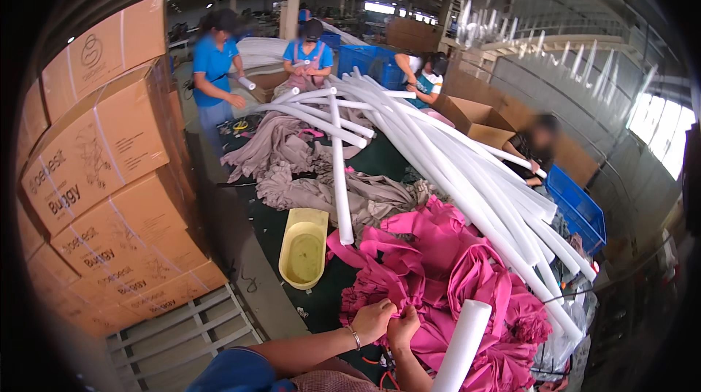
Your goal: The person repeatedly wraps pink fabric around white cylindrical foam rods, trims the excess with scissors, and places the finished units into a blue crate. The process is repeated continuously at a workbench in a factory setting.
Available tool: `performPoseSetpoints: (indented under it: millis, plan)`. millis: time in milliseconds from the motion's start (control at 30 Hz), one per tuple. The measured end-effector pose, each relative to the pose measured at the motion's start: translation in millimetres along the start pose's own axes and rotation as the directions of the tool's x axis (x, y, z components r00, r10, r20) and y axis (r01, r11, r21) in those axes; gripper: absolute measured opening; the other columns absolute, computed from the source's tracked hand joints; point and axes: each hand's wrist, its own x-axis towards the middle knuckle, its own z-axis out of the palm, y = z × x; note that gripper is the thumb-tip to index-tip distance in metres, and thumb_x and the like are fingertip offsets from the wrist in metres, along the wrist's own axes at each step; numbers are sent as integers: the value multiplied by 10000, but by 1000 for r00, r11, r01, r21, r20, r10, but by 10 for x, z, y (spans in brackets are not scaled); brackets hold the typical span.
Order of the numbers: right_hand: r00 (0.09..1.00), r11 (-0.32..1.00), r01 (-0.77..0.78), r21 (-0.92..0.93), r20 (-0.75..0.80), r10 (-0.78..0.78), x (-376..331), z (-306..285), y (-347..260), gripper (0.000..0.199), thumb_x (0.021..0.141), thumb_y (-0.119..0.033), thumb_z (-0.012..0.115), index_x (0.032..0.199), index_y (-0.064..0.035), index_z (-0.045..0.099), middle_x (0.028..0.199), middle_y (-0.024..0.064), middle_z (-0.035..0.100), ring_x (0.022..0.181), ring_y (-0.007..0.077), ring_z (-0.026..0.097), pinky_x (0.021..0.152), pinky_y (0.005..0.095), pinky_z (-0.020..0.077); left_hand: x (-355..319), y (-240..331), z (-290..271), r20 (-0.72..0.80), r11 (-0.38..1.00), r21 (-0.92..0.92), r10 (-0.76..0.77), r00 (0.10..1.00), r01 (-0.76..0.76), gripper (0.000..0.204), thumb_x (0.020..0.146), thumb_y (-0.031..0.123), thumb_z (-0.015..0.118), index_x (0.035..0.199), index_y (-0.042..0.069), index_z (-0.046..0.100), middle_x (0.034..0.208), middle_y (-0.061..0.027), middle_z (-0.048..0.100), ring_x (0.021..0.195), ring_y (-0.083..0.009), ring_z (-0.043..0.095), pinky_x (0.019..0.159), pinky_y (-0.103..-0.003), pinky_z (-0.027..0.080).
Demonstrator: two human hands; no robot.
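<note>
Close together at the near edge of a pile of pink fabric [453,268], my two hands are both closed. My left hand [373,320], with a bracelet at its wrist, pinches a gathered bit of the fabric. Right beside it, my right hand [402,329] grips the same bit, fingertips partly hidden. A thick white foam tube [464,348] rises from the lower edge, just right of my right forearm; its lower end is out of view. Beyond my hands, to the left, stands a yellow plastic tub [303,249].
Long white foam tubes [467,180] lie heaped along the table's right side. Grey-brown fabric [292,165] is bunched farther back. Stacked cartons [109,173] stand at the left above a slatted pallet [190,326]. Several co-workers surround the table. A blue crate [577,206] sits at the right.
</note>
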Motion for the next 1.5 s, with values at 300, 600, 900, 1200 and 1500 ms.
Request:
performPoseSetpoints:
  millis: [300,600,900,1200,1500]
  plan:
    - [907,918,393,-41,181,-380,-26,-191,-452,42,832,39,600,849,3,613,723,164,599,632,322,591,578,361,466,138,-273,64,-174,921,-175,-376,910,347,187,707,117,690,788,68,529,719,-128,602,696,-361,609,578,-450,446]
    - [914,934,349,-70,243,-324,49,-174,-132,85,785,59,618,835,-9,602,718,157,608,658,341,607,594,409,473,205,-377,294,-16,873,-58,-485,874,484,179,715,181,658,806,80,540,743,-164,630,750,-398,625,622,-498,460]
    - [991,966,-108,233,98,87,159,-215,109,188,727,25,690,780,-39,521,713,10,546,655,97,487,588,264,426,161,49,318,-74,989,-150,-26,997,15,115,804,42,573,910,83,557,847,-94,605,765,-334,631,621,-431,514]
    - [999,987,-10,160,42,3,245,-39,93,140,747,42,657,778,-27,539,703,44,611,653,117,545,609,287,466,217,-65,224,-31,992,41,-120,992,121,196,786,84,591,976,75,542,884,-109,623,753,-328,652,572,-444,511]
    - [914,946,310,-90,304,-270,111,-130,-223,102,793,51,573,866,-1,621,758,181,646,687,352,638,626,402,503,259,-347,175,-118,936,33,-346,931,352,207,775,137,618,969,106,553,927,-102,637,798,-340,656,636,-475,512]
